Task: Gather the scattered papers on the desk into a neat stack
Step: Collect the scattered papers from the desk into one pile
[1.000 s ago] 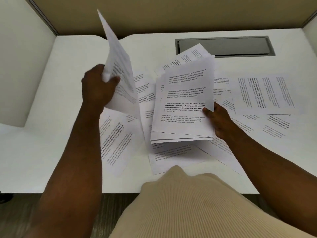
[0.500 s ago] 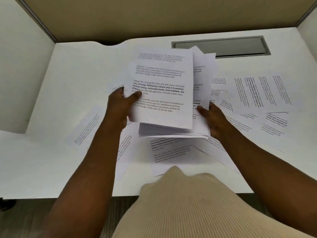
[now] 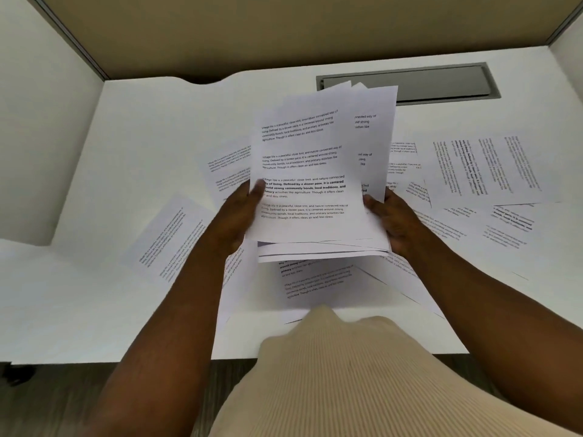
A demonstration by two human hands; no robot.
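Note:
A loose stack of printed white papers point(image 3: 315, 159) is lifted above the middle of the white desk point(image 3: 151, 127), its sheets fanned unevenly at the top and bottom edges. My left hand point(image 3: 239, 212) grips the stack's left edge, thumb on the top sheet. Gripping the right edge is my right hand point(image 3: 391, 219), thumb on top. More printed sheets lie scattered flat: one at the left point(image 3: 170, 234), several under the stack point(image 3: 315, 282), and several at the right point(image 3: 485, 168).
A grey cable-tray lid point(image 3: 441, 83) is set into the desk at the back right. Beige partition walls close off the back and sides. The desk's front edge runs just before my beige-clad torso point(image 3: 347, 373).
My left hand brought its raised sheet onto the stack held by my right hand, and now both hands hold the stack's two edges. The stack has lifted slightly and tilted toward me.

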